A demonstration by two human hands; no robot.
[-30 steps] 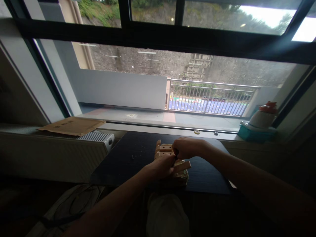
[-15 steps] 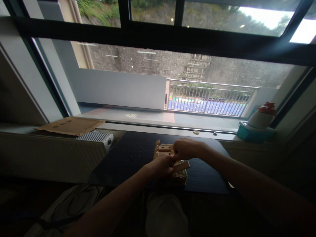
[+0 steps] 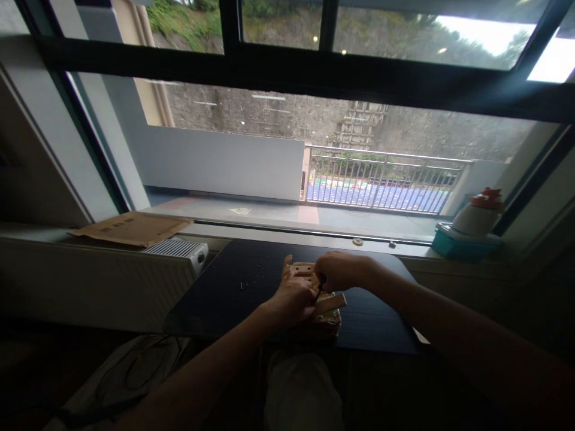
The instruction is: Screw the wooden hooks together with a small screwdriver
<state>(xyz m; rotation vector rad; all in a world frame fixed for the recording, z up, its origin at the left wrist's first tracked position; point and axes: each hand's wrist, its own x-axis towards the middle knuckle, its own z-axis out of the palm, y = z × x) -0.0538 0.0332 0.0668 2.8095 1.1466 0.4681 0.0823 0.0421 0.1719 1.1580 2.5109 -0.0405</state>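
My right hand (image 3: 340,270) is closed in a fist around what looks like a screwdriver (image 3: 319,291); only its thin dark shaft shows, pointing down between the hands. My left hand (image 3: 295,298) is closed on a light wooden block (image 3: 330,304), which juts out slanting to the right; its fingertips meet the lower end of the shaft. Behind it lie wooden pieces with drilled holes (image 3: 304,269). All of this rests on a bundle in crumpled wrapping (image 3: 331,328). Where the tip touches is hidden by my fingers.
The dark table (image 3: 372,326) carries small screw-like bits (image 3: 241,285) on its left. A roll of tape (image 3: 357,242) lies on the windowsill. To the right stand a teal box (image 3: 462,242) and a white bottle (image 3: 477,215). A brown envelope (image 3: 135,228) covers the radiator (image 3: 90,281).
My right hand has turned and lifted slightly, so the dark shaft now shows below it. My left hand stays on the wood, its fingers shifted a little. The view has moved slightly.
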